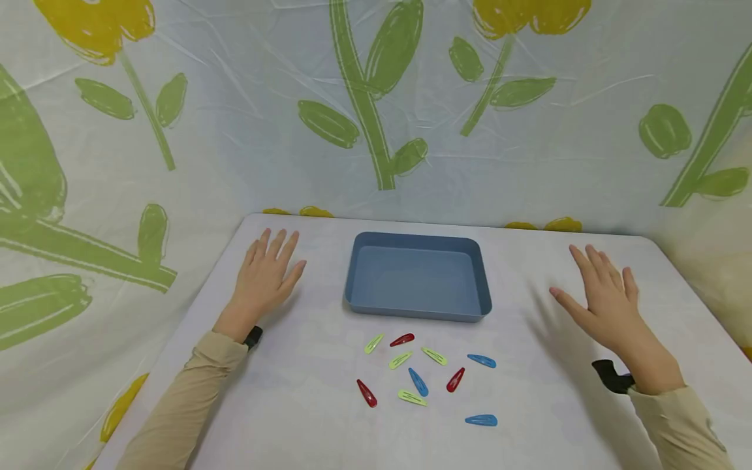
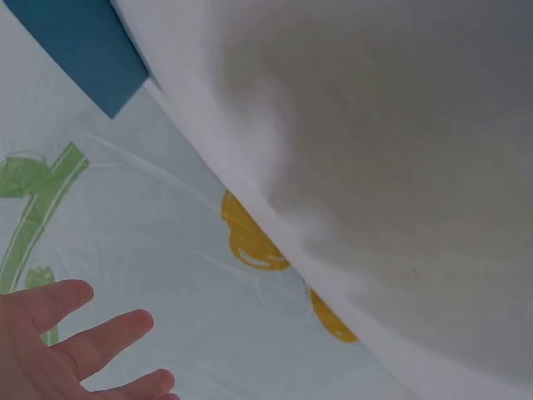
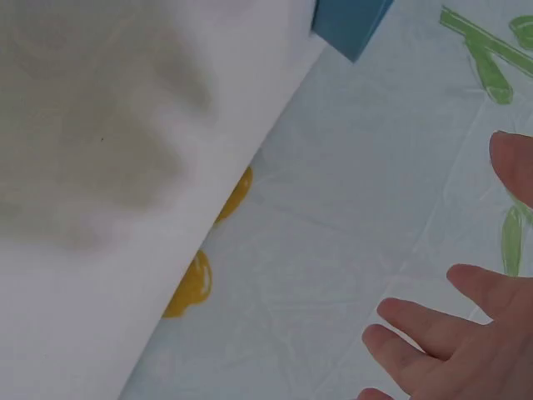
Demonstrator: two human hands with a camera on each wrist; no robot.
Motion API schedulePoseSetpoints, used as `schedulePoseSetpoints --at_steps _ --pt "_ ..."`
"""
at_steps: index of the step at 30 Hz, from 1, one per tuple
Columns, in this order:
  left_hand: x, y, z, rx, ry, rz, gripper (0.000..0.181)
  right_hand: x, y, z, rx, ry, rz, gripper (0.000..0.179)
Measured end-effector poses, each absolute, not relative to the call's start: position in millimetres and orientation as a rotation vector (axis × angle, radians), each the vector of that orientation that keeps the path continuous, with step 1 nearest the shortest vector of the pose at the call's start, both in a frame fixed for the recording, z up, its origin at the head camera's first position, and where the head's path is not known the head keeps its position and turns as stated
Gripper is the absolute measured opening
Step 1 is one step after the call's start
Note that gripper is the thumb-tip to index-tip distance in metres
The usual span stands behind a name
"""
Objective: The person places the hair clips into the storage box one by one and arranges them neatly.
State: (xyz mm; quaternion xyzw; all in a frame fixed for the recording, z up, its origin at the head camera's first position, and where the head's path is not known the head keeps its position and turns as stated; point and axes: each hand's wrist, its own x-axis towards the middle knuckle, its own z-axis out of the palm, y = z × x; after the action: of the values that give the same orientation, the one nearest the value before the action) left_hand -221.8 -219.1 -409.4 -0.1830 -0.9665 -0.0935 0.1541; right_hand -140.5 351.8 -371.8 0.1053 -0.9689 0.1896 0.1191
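Note:
My left hand (image 1: 266,274) lies flat on the white table (image 1: 305,418), fingers straight, left of a blue tray (image 1: 417,307) with nothing in it. On the other side of the tray my right hand (image 1: 605,294) hovers or rests with spread fingers and holds nothing. Several snap hair clips lie loose in front of the tray: red (image 1: 367,393), green (image 1: 373,343) and blue (image 1: 481,420) ones. In the left wrist view my fingers (image 2: 92,342) show below a corner of the tray (image 2: 83,46). The right wrist view shows my fingers (image 3: 441,333) and a tray corner (image 3: 350,23).
A plastic sheet printed with green stems and yellow flowers (image 1: 376,98) walls the table at the back and both sides. The table's far edge (image 1: 446,225) runs just behind the tray. Black wrist straps (image 1: 613,376) sit at both cuffs.

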Motion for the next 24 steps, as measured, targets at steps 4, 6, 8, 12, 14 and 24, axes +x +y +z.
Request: schedulePoseSetpoints --at_steps 4,6,8,12,14,24 --pt "-226.6 -213.8 -410.7 -0.568 -2.752 -0.484 0.060 -143.5 349.6 -371.4 0.385 -2.680 0.721 0.076" --pt "-228.6 -210.8 -411.2 -0.578 -2.763 -0.583 0.059 -143.9 347.7 -369.8 0.421 -2.628 0.783 0.072" --pt "-230.4 -208.3 -412.2 -0.576 -2.785 -0.651 0.059 -142.3 345.2 -366.5 0.434 -2.614 0.840 0.069" --pt "-234.3 -202.8 -413.3 -0.577 -2.835 -0.766 0.059 -134.9 339.1 -359.7 0.388 -2.668 0.916 0.065" --pt "-236.5 -199.6 -413.9 -0.583 -2.861 -0.846 0.060 -130.8 335.4 -356.7 0.367 -2.689 0.935 0.062" --pt "-243.4 -179.5 -419.9 -0.683 -2.953 -1.130 0.061 -116.5 311.1 -346.4 0.457 -2.674 0.969 0.044"
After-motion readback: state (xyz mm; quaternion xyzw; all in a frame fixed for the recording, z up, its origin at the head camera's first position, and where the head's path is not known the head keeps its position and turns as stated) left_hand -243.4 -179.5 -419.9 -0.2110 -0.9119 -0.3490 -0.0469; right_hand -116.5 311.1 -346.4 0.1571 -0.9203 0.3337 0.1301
